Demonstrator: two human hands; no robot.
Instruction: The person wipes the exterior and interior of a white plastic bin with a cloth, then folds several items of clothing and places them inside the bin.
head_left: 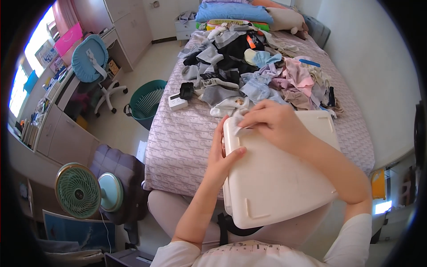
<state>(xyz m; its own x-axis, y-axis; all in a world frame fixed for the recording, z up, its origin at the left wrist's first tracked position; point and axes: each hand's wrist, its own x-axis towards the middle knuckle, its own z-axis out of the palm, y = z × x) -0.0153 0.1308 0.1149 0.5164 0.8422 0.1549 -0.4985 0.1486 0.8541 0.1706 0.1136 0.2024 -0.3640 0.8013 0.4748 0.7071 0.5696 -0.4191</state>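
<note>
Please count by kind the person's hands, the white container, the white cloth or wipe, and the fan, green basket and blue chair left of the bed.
Hands: 2 (left hand, right hand)
White container: 1
White cloth or wipe: 1
Fan: 1
Green basket: 1
Blue chair: 1
Total: 7

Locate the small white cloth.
In the head view, the small white cloth is in the right hand, at the far left corner of the cream rectangular plastic box, beside the left hand.

Left window (18, 95) glare, fisheye-bent edges
</note>
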